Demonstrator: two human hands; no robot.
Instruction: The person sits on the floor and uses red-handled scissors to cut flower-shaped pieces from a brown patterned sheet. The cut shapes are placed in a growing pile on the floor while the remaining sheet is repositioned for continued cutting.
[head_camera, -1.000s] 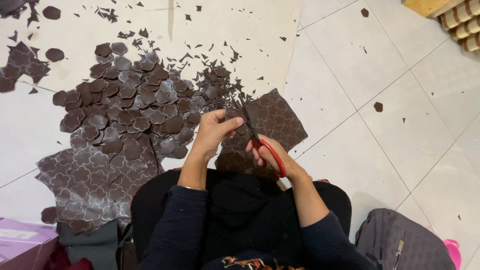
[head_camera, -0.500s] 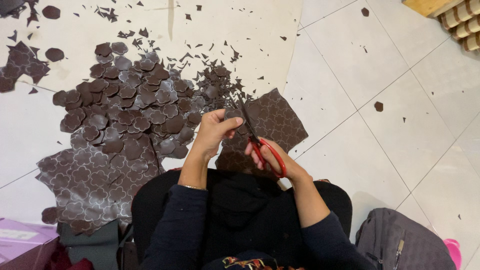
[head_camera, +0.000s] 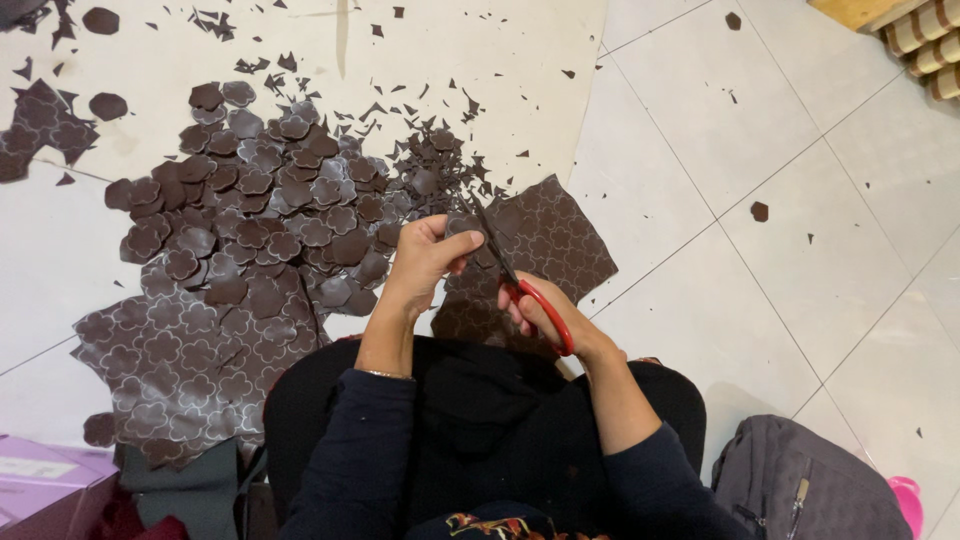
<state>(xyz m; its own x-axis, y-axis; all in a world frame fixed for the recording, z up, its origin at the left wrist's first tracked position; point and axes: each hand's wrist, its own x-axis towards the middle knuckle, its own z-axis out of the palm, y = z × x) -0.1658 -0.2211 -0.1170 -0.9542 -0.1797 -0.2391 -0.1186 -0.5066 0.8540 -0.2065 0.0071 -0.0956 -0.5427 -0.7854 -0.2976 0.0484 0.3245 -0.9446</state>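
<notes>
Two bare hands work above a white tiled floor (head_camera: 700, 300); the right hand (head_camera: 545, 315) is curled through the red handles of a pair of scissors (head_camera: 510, 275), its dark blades angled up and away from the person; whether the blades are parted or closed cannot be told. The left hand (head_camera: 425, 260) pinches a small brown piece (head_camera: 468, 222) between thumb and fingers, right at the blades. Beneath both hands a brown patterned sheet (head_camera: 560, 240) lies flat on the floor; toward the floor's left edge sits a heap of cut flower-shaped pieces (head_camera: 260, 220), with a larger uncut sheet (head_camera: 170, 370) just below it; tiny offcuts (head_camera: 420, 110) speckle the far side. A grey bag (head_camera: 800, 485) rests at the near right corner.
</notes>
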